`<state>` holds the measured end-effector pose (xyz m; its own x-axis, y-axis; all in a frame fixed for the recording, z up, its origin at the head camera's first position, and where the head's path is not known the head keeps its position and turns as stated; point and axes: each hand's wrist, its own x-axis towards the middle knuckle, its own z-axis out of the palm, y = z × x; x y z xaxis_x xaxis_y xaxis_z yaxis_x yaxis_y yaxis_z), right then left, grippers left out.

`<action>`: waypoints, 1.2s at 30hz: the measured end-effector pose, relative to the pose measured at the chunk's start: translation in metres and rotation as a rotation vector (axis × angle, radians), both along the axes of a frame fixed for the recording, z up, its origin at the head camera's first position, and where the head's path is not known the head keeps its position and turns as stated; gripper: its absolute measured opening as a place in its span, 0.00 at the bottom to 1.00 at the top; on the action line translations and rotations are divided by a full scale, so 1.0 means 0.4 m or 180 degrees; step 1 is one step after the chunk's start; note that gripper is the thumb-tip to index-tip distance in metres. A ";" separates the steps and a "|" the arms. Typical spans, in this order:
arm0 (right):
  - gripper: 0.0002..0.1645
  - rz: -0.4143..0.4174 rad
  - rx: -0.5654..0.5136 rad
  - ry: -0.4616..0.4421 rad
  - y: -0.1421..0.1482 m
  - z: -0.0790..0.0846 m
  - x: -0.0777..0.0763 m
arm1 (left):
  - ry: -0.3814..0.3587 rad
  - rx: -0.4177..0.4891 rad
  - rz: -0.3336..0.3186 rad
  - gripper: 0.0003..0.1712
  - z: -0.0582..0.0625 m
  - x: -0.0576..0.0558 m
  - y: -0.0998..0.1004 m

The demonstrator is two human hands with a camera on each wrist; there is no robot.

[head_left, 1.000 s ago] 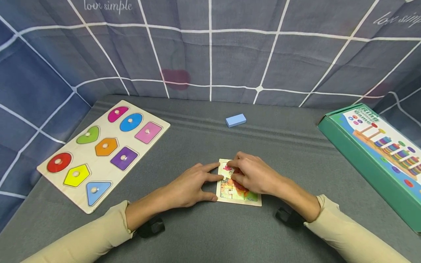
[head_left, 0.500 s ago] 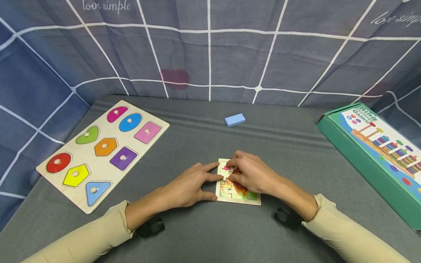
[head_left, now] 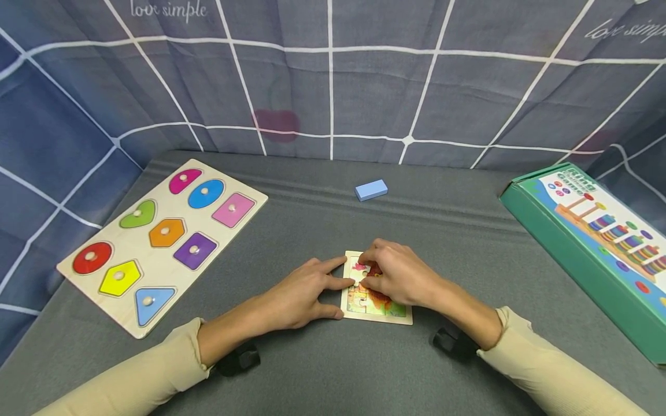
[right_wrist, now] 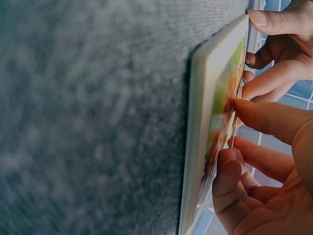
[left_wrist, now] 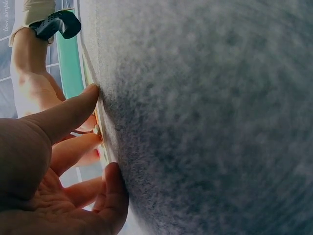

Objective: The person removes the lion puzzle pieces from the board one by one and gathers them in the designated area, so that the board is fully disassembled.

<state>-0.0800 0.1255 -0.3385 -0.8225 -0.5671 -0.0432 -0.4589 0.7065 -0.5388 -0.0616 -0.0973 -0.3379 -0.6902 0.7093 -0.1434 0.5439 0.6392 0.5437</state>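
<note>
A small wooden jigsaw puzzle [head_left: 377, 319] with a colourful animal picture lies flat on the grey cloth, its pale frame also plain in the right wrist view. Along its left edge my left hand [head_left: 302, 293] touches the frame with straight, spread fingers, the index and thumb at the border and one fingertip over the picture. My right hand [head_left: 403, 274] reaches over the upper right part, thumb and fingers pinching a reddish-brown puzzle piece [head_left: 374, 270] at the picture's surface. That hand hides the puzzle's upper right corner. Fitted pieces [head_left: 359, 299] show in the lower part.
A wooden shape board [head_left: 162, 254] with coloured knobbed pieces lies at the left. Behind the puzzle is a light blue block [head_left: 372, 190]. A green game box [head_left: 588, 254] stands at the right. A checked curtain [head_left: 333, 81] closes off the back.
My right thumb and fingers have shifted slightly left on the puzzle with the piece. My left hand stays at the left edge, nearly unmoved.
</note>
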 end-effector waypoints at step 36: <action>0.18 0.0105 -0.0278 0.0329 0.179 0.024 0.033 | 0.0044 0.0152 0.0066 0.27 -0.004 -0.013 0.007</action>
<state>-0.0667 0.1971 -0.3289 -0.8008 -0.5920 0.0915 -0.5374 0.6426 -0.5462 -0.0670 -0.0943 -0.3393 -0.7065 0.7006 -0.1002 0.5385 0.6239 0.5663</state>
